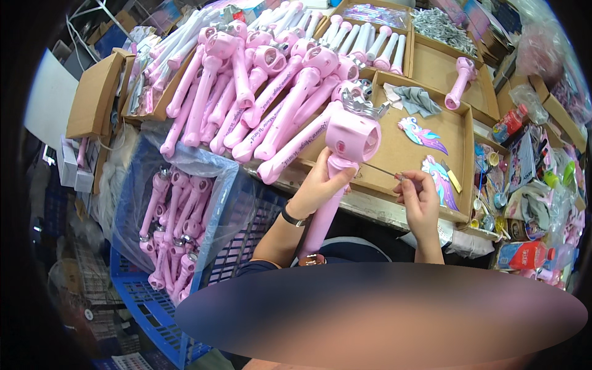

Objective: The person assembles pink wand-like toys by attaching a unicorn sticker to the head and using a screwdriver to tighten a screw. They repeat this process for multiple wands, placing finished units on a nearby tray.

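**Inspector:** Your left hand (317, 185) is clamped around the neck of the pink toy wand (336, 179), just under its rounded head. Your right hand (421, 200) is pinched shut on a thin metal tool (379, 169), tip aimed at the side of that head. The wand stands nearly upright over the edge of the cardboard tray (404, 154), its foot down by your lap.

**Operator:** Where is the risk?

**Inspector:** The tool is slender and the plastic is smooth and glossy. If you push off-line, I judge the tip may skid, score the shell, or run toward your left thumb. The silver crown piece (361, 102) on top looks spiky and light; a jolt could knock it loose.

**Operator:** And around me?

**Inspector:** Two flat, glossy unicorn cut-outs (425, 137) lie on the tray's matt floor near your right hand, beside a crumpled grey cloth (416, 98). Finished wands (259, 92) are heaped at your left, more in the plastic-lined blue crate (157, 308); the heap leans close and could slide.
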Demonstrator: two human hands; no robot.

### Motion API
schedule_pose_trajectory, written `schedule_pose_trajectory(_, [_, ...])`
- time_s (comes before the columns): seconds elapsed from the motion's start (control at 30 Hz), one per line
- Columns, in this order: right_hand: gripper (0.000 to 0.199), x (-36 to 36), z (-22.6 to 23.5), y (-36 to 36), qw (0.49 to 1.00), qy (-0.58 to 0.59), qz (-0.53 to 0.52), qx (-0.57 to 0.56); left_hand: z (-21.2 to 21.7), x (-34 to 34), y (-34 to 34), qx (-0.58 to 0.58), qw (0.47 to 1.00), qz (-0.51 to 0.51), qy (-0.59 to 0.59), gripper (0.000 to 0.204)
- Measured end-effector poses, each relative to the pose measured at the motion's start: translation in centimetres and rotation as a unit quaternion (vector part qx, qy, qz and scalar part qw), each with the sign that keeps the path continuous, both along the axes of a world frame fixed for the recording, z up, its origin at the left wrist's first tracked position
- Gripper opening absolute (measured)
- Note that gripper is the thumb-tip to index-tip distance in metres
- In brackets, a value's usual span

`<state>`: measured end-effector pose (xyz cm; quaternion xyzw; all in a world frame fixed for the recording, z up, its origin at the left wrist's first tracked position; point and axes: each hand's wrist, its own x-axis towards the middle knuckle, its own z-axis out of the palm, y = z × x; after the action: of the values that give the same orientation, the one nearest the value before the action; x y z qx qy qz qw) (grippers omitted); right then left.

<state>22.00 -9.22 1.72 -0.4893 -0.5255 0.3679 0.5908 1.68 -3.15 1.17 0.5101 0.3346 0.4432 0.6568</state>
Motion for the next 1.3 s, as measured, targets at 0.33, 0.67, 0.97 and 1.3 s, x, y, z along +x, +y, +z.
schedule_pose_trajectory(0.33, [0.034, 4.4, 0.0, -0.5, 0.981, 0.189, -0.033, -0.03, -0.2, -0.2, 0.5, 0.038, 0.997, 0.012, 0.059, 0.065])
schedule_pose_trajectory(0.67, [0.085, -1.5, -1.6, 3.9, 0.995, -0.04, -0.025, 0.086, -0.9, 3.5, -0.9, 0.167, 0.979, -0.006, 0.115, 0.069])
schedule_pose_trajectory(0.97, [0.078, -1.8, -1.5, 4.3, 0.992, -0.083, -0.043, 0.09, -1.4, 3.4, -0.8, 0.14, 0.986, -0.012, 0.093, 0.062])
schedule_pose_trajectory(1.3, [0.066, -1.8, -3.1, 4.6, 0.989, 0.096, 0.053, 0.098, -5.2, 1.8, 2.0, -0.203, 0.76, -0.358, -0.503, 0.081])
